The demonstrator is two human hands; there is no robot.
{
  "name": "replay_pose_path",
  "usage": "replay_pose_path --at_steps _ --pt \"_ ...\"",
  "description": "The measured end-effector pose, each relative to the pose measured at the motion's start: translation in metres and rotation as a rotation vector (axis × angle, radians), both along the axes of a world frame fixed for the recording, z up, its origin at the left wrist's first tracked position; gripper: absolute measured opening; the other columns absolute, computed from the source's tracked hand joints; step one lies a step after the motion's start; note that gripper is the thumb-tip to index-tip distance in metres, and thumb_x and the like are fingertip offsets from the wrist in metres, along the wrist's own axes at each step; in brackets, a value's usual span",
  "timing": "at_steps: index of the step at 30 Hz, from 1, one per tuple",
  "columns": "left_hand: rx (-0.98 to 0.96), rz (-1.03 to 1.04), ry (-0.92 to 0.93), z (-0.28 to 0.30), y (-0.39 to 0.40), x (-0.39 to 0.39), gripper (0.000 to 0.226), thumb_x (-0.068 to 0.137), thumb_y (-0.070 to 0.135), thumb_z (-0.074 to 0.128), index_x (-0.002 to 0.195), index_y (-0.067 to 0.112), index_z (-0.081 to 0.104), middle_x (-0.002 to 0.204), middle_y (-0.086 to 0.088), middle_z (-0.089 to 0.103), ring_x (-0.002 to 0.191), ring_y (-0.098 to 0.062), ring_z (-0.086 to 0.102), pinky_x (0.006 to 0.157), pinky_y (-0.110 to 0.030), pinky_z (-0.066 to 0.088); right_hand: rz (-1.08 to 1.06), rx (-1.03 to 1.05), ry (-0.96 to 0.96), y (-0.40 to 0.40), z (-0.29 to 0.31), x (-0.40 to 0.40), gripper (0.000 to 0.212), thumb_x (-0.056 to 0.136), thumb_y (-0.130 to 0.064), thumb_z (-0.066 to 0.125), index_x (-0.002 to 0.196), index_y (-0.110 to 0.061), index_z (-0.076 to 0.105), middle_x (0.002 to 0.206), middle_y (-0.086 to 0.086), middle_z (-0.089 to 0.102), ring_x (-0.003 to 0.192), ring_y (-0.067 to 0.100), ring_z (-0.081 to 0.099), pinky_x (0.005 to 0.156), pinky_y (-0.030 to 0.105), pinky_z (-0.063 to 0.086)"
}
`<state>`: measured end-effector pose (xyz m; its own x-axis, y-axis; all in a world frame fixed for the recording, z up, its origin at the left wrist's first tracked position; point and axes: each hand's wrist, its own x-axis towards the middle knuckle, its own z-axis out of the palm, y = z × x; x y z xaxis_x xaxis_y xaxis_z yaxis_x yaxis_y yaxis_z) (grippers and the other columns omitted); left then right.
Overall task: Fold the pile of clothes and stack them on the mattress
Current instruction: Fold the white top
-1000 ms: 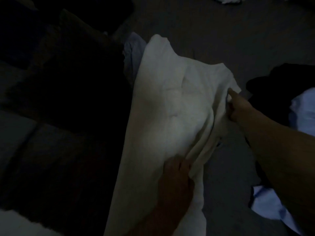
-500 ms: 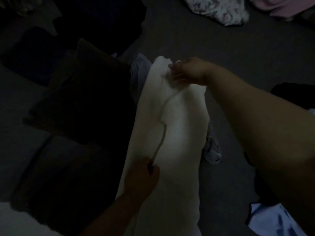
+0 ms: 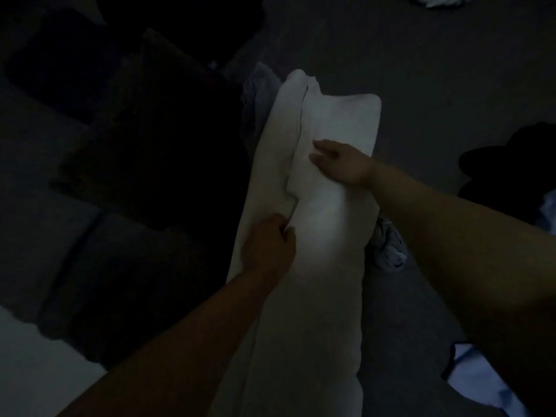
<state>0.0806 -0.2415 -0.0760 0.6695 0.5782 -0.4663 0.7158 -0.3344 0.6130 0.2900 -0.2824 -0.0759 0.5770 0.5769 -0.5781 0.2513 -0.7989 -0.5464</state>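
- smoothing now rather than carrying: right hand [image 3: 341, 164], which half a second ago was pinching the far corner up by the top of the white garment [image 3: 325, 212], now lying lower down on the cloth, fingers stretched out and loose, pressing the folded-over flap flat.
- meaning the lengthwise fold is down: right side of the white garment, spread wide a second ago, now lying over the middle as a long narrow strip running away from the body.
- left hand [image 3: 269, 248] still curled at the crease near the middle, seemingly pinching the folded edge to keep it from slipping, though too dim to be sure of the grip.
- lying on the grey mattress [image 3: 436, 70], with a dark heap of clothes [image 3: 144, 139] just beside it on the left and a small pale crumpled piece [image 3: 389, 251] poking out from under its right edge.
- more unfolded things waiting: a black garment [image 3: 511, 167] and a light blue garment [image 3: 478, 380] on the right.
- judging by this, only one fold done on this piece; crosswise folds and stacking yet to come, and most of the pile not yet touched.
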Motion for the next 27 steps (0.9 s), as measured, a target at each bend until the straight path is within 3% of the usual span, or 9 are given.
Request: replay_pose_path --at_steps 3,6,9,13,17,19,22,25,27 --pt "0.068 0.002 0.059 -0.002 0.014 -0.011 0.016 0.089 0.031 0.055 0.081 0.017 0.052 0.095 -0.008 0.062 0.092 -0.028 0.059 0.068 -0.030 0.037 -0.135 0.107 -0.075 0.000 -0.001 0.007 0.045 0.098 -0.027 0.048 0.138 -0.008 0.045 0.136 0.009 0.049 0.115 0.018 0.050 0.091 0.020 0.041" --pt "0.154 0.006 -0.007 0.005 0.036 0.001 0.038 0.081 0.046 0.055 0.098 0.012 0.058 0.108 -0.011 0.057 0.101 -0.030 0.055 0.078 -0.033 0.042 -0.498 0.132 -0.170 -0.021 -0.005 0.033 0.041 0.090 -0.029 0.055 0.123 -0.006 0.055 0.123 0.013 0.058 0.109 0.028 0.055 0.081 0.023 0.043" --pt "0.162 0.020 -0.099 -0.001 0.075 0.048 0.069 0.074 0.054 0.059 0.123 0.006 0.052 0.125 -0.018 0.049 0.116 -0.032 0.048 0.093 -0.035 0.039 -0.885 0.276 0.248 -0.045 -0.004 0.050 0.022 0.091 -0.028 0.061 0.099 -0.008 0.062 0.092 0.002 0.068 0.092 0.023 0.063 0.059 0.026 0.051" --pt "-0.183 0.119 -0.205 -0.004 0.115 0.115 0.066 0.088 0.038 0.062 0.140 0.006 0.037 0.139 -0.012 0.047 0.126 -0.025 0.047 0.095 -0.020 0.039 -0.871 0.330 0.484 -0.049 0.004 0.054 0.019 0.092 -0.029 0.058 0.077 -0.017 0.059 0.061 -0.004 0.059 0.056 0.009 0.050 0.040 0.015 0.039" --pt "-0.425 0.099 -0.118 0.010 0.131 0.160 0.066 0.092 0.035 0.056 0.144 0.004 0.030 0.147 -0.011 0.037 0.130 -0.025 0.041 0.101 -0.028 0.039 -0.803 0.189 0.458 -0.024 0.012 0.048 0.026 0.086 -0.030 0.067 0.098 -0.007 0.065 0.093 0.008 0.066 0.080 0.021 0.064 0.072 0.034 0.053" --pt "-0.581 0.136 -0.038 0.017 0.135 0.172 0.061 0.093 0.035 0.054 0.143 0.006 0.032 0.144 -0.011 0.041 0.116 -0.025 0.050 0.087 -0.031 0.044 -0.780 0.187 0.343 -0.015 0.013 0.049 0.027 0.090 -0.018 0.062 0.110 0.000 0.061 0.098 0.013 0.063 0.090 0.025 0.062 0.084 0.037 0.051" --pt "-0.623 0.134 0.048 0.029 0.137 0.182 0.068 0.085 0.040 0.064 0.139 0.009 0.036 0.132 -0.011 0.051 0.086 -0.021 0.055 0.063 -0.034 0.046 -0.769 0.211 0.302 -0.009 0.029 0.049 0.031 0.089 -0.011 0.058 0.117 -0.002 0.053 0.087 0.010 0.058 0.082 0.026 0.059 0.073 0.032 0.054" --pt "-0.548 0.085 0.084 0.051 0.139 0.186 0.071 0.080 0.041 0.070 0.137 0.011 0.041 0.124 -0.006 0.054 0.091 -0.022 0.056 0.071 -0.037 0.048 -0.809 0.287 0.320 -0.013 0.055 0.049 0.049 0.081 -0.007 0.059 0.128 0.001 0.047 0.112 0.020 0.058 0.096 0.036 0.060 0.088 0.048 0.051" --pt "-0.484 0.056 0.005 0.071 0.139 0.186 0.063 0.080 0.031 0.072 0.133 0.011 0.047 0.119 -0.005 0.058 0.094 -0.023 0.059 0.072 -0.037 0.051 -0.829 0.372 0.332 -0.022 0.077 0.049 0.054 0.077 -0.004 0.062 0.129 -0.003 0.047 0.119 0.019 0.058 0.099 0.035 0.061 0.084 0.048 0.053"
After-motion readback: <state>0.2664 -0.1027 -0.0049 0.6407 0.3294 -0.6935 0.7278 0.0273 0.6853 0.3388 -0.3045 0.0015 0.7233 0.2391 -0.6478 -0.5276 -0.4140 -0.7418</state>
